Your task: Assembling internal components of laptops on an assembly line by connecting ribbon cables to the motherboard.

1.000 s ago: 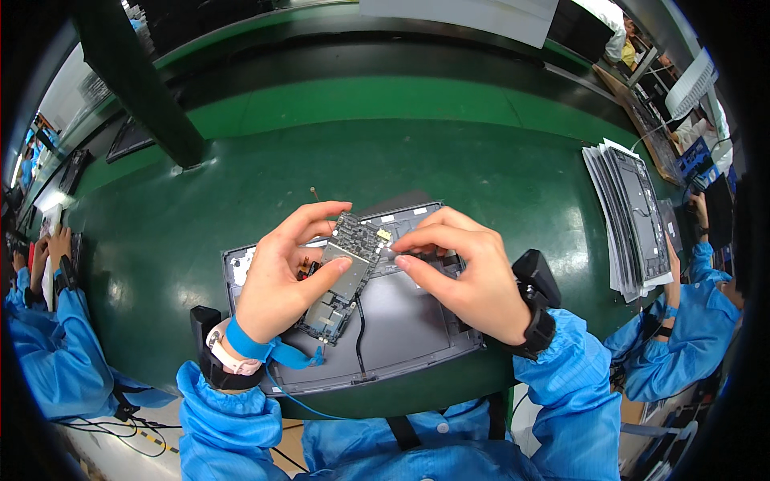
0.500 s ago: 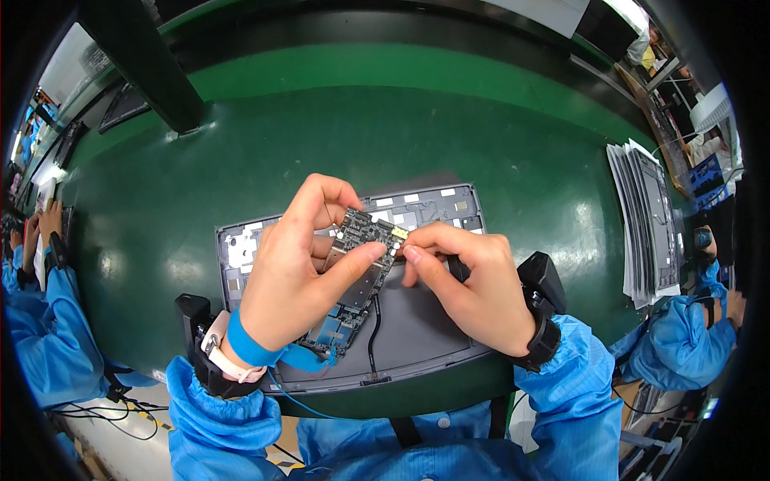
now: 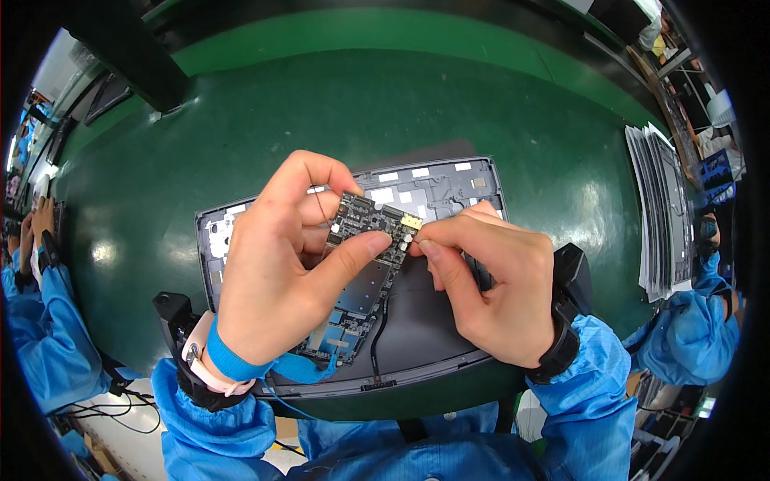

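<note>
My left hand (image 3: 277, 268) is closed round a dark circuit board (image 3: 361, 293), with its thumb pressed on the board's face and its fingers behind. The board is tilted and carries a cream-coloured connector (image 3: 411, 221) at its upper right edge. Thumb and index finger of my right hand (image 3: 501, 289) pinch together right beside that connector. Whatever lies between those fingertips is too small or hidden to make out. Under both hands lies a grey device casing (image 3: 433, 321) with white pads along its far side. A black cable (image 3: 379, 341) runs from the casing's near edge up to the board.
The casing rests on a green table (image 3: 385, 104). At the right stands a stack of grey panels with white sheets (image 3: 662, 212). A dark post (image 3: 132, 60) rises at the far left. People in blue sleeves (image 3: 60, 313) sit on both sides. A blue wrist strap (image 3: 233, 353) circles my left wrist.
The view has shifted, and hands, board and casing look slightly larger. My left hand keeps its hold on the board; my right fingertips stay pinched beside the connector.
</note>
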A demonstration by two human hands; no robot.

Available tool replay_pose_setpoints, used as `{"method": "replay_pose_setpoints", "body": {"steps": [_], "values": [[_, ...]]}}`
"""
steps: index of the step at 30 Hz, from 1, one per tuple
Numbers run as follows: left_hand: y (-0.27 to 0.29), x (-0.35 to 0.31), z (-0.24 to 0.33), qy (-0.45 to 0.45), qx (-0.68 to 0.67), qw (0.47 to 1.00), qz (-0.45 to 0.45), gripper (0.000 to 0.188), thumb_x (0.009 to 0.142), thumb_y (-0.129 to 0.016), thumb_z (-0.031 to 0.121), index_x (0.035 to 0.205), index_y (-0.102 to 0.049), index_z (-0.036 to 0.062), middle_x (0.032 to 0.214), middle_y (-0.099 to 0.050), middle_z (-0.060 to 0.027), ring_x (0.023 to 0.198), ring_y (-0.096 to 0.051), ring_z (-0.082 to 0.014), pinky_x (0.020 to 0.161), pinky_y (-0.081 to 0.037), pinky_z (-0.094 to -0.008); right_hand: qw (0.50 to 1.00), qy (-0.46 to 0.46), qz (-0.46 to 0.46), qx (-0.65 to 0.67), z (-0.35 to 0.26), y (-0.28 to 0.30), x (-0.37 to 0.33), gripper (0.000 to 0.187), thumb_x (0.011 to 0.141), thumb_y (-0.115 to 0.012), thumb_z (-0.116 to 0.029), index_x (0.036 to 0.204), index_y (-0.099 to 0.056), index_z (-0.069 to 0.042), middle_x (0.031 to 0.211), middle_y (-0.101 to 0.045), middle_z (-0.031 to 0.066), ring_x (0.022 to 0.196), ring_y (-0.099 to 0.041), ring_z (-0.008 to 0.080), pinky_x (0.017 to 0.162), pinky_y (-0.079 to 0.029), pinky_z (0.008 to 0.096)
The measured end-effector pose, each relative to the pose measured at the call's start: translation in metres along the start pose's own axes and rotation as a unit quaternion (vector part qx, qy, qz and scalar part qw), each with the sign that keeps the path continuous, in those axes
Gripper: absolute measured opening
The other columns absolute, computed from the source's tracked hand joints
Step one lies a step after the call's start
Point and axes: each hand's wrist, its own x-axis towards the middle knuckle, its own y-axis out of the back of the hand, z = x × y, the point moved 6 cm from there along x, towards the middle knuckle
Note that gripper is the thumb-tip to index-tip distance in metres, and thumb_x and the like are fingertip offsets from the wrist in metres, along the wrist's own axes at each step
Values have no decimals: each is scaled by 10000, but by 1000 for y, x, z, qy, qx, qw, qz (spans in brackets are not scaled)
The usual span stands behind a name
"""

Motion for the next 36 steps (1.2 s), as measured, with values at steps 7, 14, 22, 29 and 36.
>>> {"method": "replay_pose_setpoints", "body": {"steps": [7, 14, 22, 29, 36], "values": [[0, 0, 0, 29, -4, 999, -19, 312, 810, -571, -95, 1052, -397, -2, 919, -632, -92, 827, -601, -86, 712, -480, -186, 998, 45, 13, -37, -5, 0, 0, 109, 760, -580, 88, 807, -635, 7, 569, -555, 54, 490, -531, 154, 559, -402, 271], [3, 0, 0, 40, -3, 999, 5, 310, 810, -568, -97, 1056, -403, -6, 923, -633, -96, 832, -602, -88, 713, -480, -187, 997, 68, 18, -38, -6, 0, 1, 116, 751, -582, 95, 810, -638, 12, 590, -569, 60, 498, -534, 162, 559, -417, 273], [19, 3, 1, 18, 141, 986, 89, 298, 806, -587, -98, 1032, -414, -12, 854, -640, -80, 743, -603, -55, 588, -448, -151, 998, 51, 4, -25, -8, 1, -2, 104, 756, -578, 90, 801, -634, 14, 607, -576, 67, 526, -537, 165, 561, -426, 273], [9, 1, -3, 29, -26, 998, 51, 298, 824, -588, -68, 1037, -389, -5, 914, -638, -92, 731, -606, -60, 552, -452, -152, 1000, 5, -2, -23, 3, 6, -1, 84, 782, -577, 62, 806, -641, 13, 635, -607, 52, 556, -565, 125, 597, -429, 256], [6, 2, -3, 63, -32, 997, 16, 328, 825, -571, -70, 1075, -377, 11, 936, -623, -93, 820, -610, -101, 693, -498, -193, 998, -55, -30, 28, 7, 4, 0, 70, 789, -582, 47, 810, -645, 26, 649, -627, 63, 550, -584, 120, 609, -423, 247]]}}
